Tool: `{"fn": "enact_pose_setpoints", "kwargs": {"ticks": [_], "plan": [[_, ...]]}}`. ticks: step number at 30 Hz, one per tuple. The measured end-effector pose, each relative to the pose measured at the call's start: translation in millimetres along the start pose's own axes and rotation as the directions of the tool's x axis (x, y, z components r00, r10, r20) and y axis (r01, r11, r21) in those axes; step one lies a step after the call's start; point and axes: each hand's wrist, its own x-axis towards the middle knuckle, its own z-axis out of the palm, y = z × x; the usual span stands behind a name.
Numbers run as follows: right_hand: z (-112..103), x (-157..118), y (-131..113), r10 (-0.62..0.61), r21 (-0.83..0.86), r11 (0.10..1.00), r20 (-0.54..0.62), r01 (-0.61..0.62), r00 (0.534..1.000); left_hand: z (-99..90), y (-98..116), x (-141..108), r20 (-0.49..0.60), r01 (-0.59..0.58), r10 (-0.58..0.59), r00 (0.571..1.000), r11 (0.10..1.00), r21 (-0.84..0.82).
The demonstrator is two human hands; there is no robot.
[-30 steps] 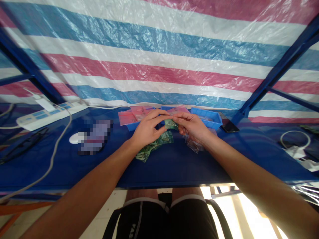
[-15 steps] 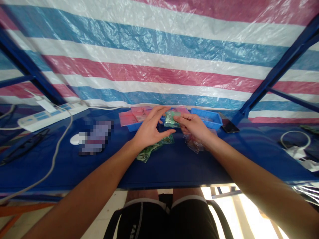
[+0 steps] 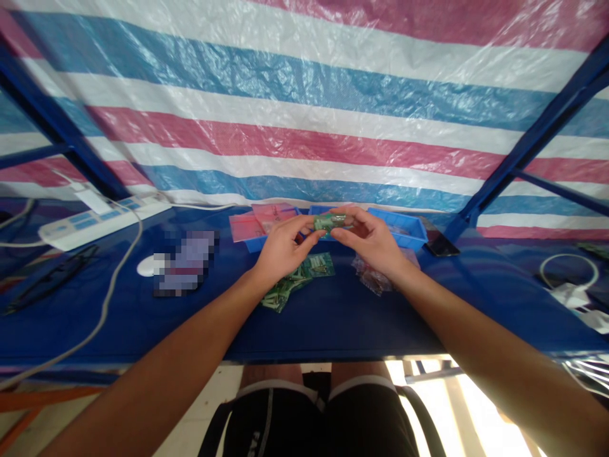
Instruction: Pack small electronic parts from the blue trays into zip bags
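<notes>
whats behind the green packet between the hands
Part of the middle blue bin shows behind the green packet. The packet and right hand cover much of it, so what lies inside cannot be made out.

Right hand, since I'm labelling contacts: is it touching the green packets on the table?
Apart: the head view shows blue tabletop between the right hand and those green packets.
</notes>
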Motion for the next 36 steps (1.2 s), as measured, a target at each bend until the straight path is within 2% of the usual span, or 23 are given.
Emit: {"fn": "enact_pose_setpoints", "kwargs": {"ticks": [2, 4, 7, 10, 13, 15, 17, 19, 21, 27, 31, 36], "plan": [[-1.5, 2.3, 6.6, -0.022, -0.012, 1.000, 0.025, 0.022, 0.999, 3.5, -3.0, -1.7, 0.042, 0.037, -0.035, 0.999, 0.997, -0.061], [-9.0, 7.9, 13.4, -0.039, -0.036, 0.999, -0.020, 0.038, 0.999, 5.4, -4.9, -2.3, 0.084, 0.060, -0.053, 0.995, 0.995, -0.079], [-33.3, 19.9, 18.5, -0.085, -0.178, 0.983, -0.240, 0.042, 0.967, 3.0, -4.4, -0.9, 0.127, 0.041, -0.035, 0.991, 0.998, -0.044], [-64.5, 29.5, 14.8, -0.248, -0.342, 0.932, -0.369, 0.117, 0.896, -3.7, -1.4, 0.2, 0.214, -0.027, 0.021, 0.977, 0.999, 0.026], [-87.2, 32.2, 5.7, -0.475, -0.591, 0.780, -0.342, 0.207, 0.811, -10.5, 0.9, -1.0, 0.372, -0.123, 0.095, 0.923, 0.991, 0.052], [-93.5, 30.7, 0.1, -0.569, -0.696, 0.682, -0.310, 0.226, 0.762, -13.8, 1.1, -2.2, 0.450, -0.176, 0.132, 0.883, 0.983, 0.056], [-93.6, 28.2, -3.3, -0.621, -0.746, 0.619, -0.273, 0.247, 0.735, -15.9, 0.4, -2.9, 0.514, -0.203, 0.140, 0.847, 0.977, 0.068], [-90.1, 26.2, -4.2, -0.645, -0.757, 0.587, -0.225, 0.286, 0.730, -16.8, -0.8, -2.9, 0.561, -0.200, 0.123, 0.819, 0.977, 0.077], [-85.7, 25.1, -3.4, -0.650, -0.748, 0.577, -0.179, 0.327, 0.739, -16.6, -2.1, -2.5, 0.574, -0.177, 0.100, 0.813, 0.981, 0.079], [-78.2, 24.7, -1.2, -0.625, -0.736, 0.567, -0.091, 0.370, 0.775, -14.3, -3.5, -3.6, 0.526, -0.129, 0.053, 0.849, 0.986, 0.109], [-76.7, 22.7, -2.0, -0.595, -0.733, 0.589, -0.106, 0.342, 0.797, -15.0, -0.9, -4.5, 0.512, -0.132, 0.061, 0.857, 0.986, 0.105], [-71.9, 20.0, -0.7, -0.560, -0.713, 0.626, -0.128, 0.317, 0.819, -16.6, 5.8, -5.0, 0.431, -0.168, 0.126, 0.893, 0.984, 0.062]]}}
